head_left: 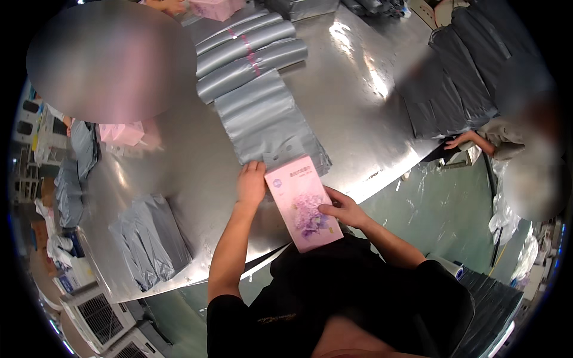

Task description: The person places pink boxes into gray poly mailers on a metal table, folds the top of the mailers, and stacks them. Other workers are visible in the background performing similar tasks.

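A pink box (pixel 303 209) with a purple flower print lies slanted in front of me at the table's near edge. My right hand (pixel 348 210) grips its right side, thumb on the printed face and the other fingers mostly hidden. My left hand (pixel 252 181) is by the box's upper left corner, fingers curled at the near edge of a flat stack of grey plastic bags (pixel 265 116). It seems to pinch the top bag there, though its fingertips are partly hidden. The upper end of the box overlaps the punched edge of the bags.
Rolled grey bags (pixel 250 59) lie beyond the flat stack on the metal table (pixel 358 119). Filled grey parcels (pixel 152 241) sit at the near left, and dark ones (pixel 456 71) are piled at the far right. Another person's hand (pixel 462 140) shows at right.
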Available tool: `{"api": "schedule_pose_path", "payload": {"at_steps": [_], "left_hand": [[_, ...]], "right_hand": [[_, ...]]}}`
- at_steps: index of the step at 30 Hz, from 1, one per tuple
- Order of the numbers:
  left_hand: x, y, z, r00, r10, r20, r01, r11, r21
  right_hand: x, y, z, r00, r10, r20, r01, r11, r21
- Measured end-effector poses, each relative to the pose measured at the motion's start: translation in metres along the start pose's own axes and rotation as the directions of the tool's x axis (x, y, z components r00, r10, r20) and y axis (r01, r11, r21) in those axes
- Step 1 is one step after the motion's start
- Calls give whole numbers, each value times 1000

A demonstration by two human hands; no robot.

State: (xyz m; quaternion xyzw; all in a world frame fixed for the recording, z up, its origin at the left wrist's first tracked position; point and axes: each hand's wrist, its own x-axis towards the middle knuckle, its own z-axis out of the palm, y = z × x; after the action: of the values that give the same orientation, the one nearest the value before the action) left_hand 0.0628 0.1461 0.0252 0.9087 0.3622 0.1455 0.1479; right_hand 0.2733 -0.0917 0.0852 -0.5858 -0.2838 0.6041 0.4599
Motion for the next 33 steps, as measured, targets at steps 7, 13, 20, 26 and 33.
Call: {"api": "schedule_pose_path", "payload": {"at_steps": [7, 13, 20, 26, 33], "left_hand": [[7, -41, 10, 933, -353, 72, 346, 824, -449], [17, 19, -47, 959, -283, -1, 262, 889, -376], [-53, 37, -51, 930, 99, -355, -129, 990, -64], [-44, 38, -33, 923, -312, -224, 249, 930, -271], [-105, 52, -23, 839, -431, 331, 531, 778, -334]], "right_hand": [[21, -12, -32, 968, -240, 72, 228, 722, -653], [133, -47, -34, 581, -765, 277, 278, -133, -951], [111, -30, -31, 469, -827, 311, 440, -87, -894], [135, -16, -20, 645, -720, 255, 409, 44, -911], [64, -9, -21, 950, -162, 268, 313, 461, -830]]}}
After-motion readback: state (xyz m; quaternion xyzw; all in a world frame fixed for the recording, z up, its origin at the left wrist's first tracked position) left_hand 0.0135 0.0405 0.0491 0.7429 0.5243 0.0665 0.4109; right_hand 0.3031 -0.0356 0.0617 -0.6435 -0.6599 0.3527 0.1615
